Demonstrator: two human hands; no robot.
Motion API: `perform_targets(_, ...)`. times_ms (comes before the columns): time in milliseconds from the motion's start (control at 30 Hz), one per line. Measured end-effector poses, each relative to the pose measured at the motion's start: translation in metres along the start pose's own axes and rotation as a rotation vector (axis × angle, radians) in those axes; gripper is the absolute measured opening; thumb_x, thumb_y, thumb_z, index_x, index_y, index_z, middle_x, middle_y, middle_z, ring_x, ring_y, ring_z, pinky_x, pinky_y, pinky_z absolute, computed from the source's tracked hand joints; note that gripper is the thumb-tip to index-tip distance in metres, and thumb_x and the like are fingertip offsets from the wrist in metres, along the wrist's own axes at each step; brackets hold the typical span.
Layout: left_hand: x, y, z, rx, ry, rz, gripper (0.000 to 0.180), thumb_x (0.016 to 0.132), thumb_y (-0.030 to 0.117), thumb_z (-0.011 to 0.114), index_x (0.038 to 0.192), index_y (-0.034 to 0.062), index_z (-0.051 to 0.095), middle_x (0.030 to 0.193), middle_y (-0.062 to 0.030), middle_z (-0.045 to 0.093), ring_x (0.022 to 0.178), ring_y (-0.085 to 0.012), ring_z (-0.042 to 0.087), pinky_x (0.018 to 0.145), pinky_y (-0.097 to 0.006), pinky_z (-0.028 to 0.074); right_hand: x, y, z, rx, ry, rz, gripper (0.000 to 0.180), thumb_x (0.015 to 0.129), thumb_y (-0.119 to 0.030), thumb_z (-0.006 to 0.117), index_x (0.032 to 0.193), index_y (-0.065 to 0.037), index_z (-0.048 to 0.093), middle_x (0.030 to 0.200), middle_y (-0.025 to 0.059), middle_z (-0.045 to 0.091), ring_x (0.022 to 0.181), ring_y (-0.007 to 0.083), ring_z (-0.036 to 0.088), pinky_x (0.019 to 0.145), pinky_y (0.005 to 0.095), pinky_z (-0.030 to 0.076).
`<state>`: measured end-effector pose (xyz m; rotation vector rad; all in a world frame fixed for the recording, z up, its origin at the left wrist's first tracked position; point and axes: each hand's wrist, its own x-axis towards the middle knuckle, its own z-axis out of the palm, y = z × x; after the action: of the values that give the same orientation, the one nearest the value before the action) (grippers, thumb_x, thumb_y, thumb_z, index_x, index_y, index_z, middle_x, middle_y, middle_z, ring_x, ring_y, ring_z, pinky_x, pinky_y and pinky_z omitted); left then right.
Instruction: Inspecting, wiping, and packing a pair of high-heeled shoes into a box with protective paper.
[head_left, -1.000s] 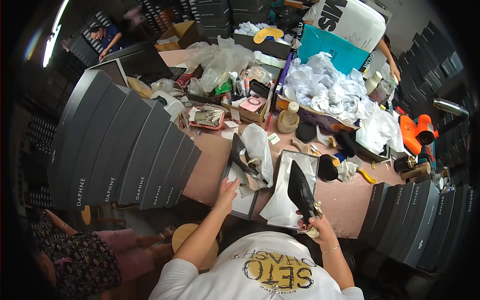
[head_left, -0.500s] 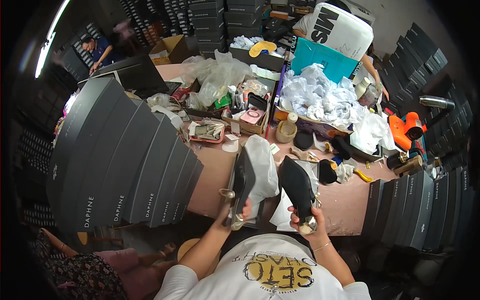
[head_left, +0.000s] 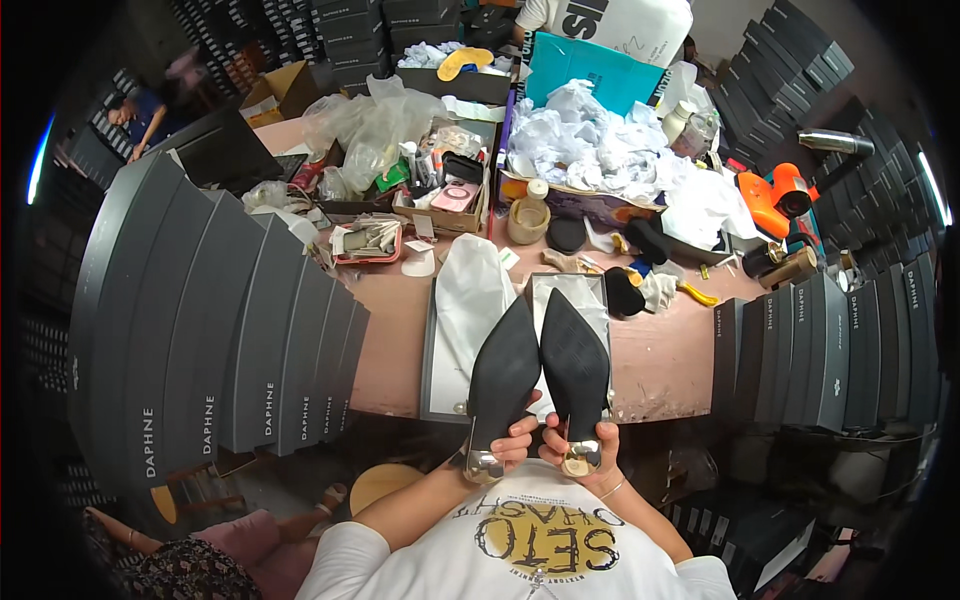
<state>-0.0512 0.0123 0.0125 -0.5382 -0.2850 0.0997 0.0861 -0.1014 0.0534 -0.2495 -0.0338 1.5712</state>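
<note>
Two black pointed-toe shoes with shiny gold heels are held side by side, soles facing me and toes pointing away. My left hand [head_left: 517, 441] is closed around the heel end of the left shoe [head_left: 505, 365]. At the heel of the right shoe [head_left: 576, 365], my right hand [head_left: 607, 448] grips with fingers and thumb on opposite sides. Behind the shoes lies an open shoebox [head_left: 428, 365] with white tissue paper [head_left: 472, 295] spread in it. The uppers of both shoes are mostly hidden.
Dark shoeboxes [head_left: 235, 330] stand in a row at left, with more shoeboxes [head_left: 822, 350] at right. Beyond the pink table [head_left: 660, 365] sit a carton of crumpled paper [head_left: 590, 150], a jar [head_left: 528, 215], an orange tool [head_left: 765, 203] and a yellow-handled tool [head_left: 697, 294]. Other people are nearby.
The two shoes have come together side by side, and their soles now face me. The left shoe has turned from its edge-on position. The view has shifted, and the open box shows more fully.
</note>
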Motion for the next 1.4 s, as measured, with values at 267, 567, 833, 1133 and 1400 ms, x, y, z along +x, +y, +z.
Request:
perform_targets(267,0.009,-0.024,-0.032,0.430,0.267,0.155,0.042,0.092,0.036,0.055,0.101,-0.0048,0.050,0.067,-0.0118,0.047,0.057,-0.0189,0.047,0.050,-0.030,0.044,-0.050,-0.085,-0.029,-0.589,0.298,0.036,0.046,0.079,-0.027,0.064,0.116,-0.002,0.056,0.095,0.0106,0.059,0.069,0.0118,0.052,0.059,0.0252,0.043)
perform_targets(567,0.005,-0.084,-0.051,0.541,0.666,0.118,0.052,0.089,0.044,0.056,0.103,-0.0061,0.053,0.073,-0.0102,0.056,0.062,-0.0182,0.054,0.054,-0.027,0.048,0.026,-0.101,-0.043,-1.228,0.138,-0.077,0.072,0.096,-0.028,0.053,0.150,-0.006,0.012,0.153,0.0187,0.018,0.141,0.0243,0.019,0.113,0.0343,0.019)
perform_targets(833,0.013,-0.021,0.016,0.935,0.639,0.283,0.088,0.082,0.032,0.063,0.151,0.0150,0.010,0.144,-0.0085,0.033,0.128,-0.0261,0.041,0.094,-0.038,0.048,0.043,-0.082,-0.027,-1.447,0.135,0.025,0.066,0.097,-0.033,0.050,0.148,-0.005,0.019,0.141,0.0203,0.039,0.119,0.0253,0.050,0.101,0.0353,0.037)
perform_targets(1133,0.069,0.020,0.016,0.822,0.618,0.260,0.072,0.081,0.036,0.062,0.139,0.0056,0.032,0.120,-0.0191,0.053,0.113,-0.0318,0.056,0.084,-0.042,0.055,0.092,-0.206,-0.083,-2.342,0.622,-0.468,0.057,0.074,-0.007,0.068,0.126,-0.007,0.048,0.118,0.0175,0.051,0.109,0.0363,0.050,0.088,0.0424,0.044)
perform_targets(1400,0.081,0.043,-0.004,0.762,0.684,0.285,0.073,0.081,0.037,0.062,0.140,0.0068,0.032,0.121,-0.0192,0.053,0.113,-0.0353,0.055,0.096,-0.053,0.046,0.121,-0.243,-0.167,-2.525,0.546,-0.385,0.061,0.071,-0.007,0.067,0.129,-0.013,0.049,0.136,0.0178,0.044,0.122,0.0346,0.044,0.098,0.0446,0.034)
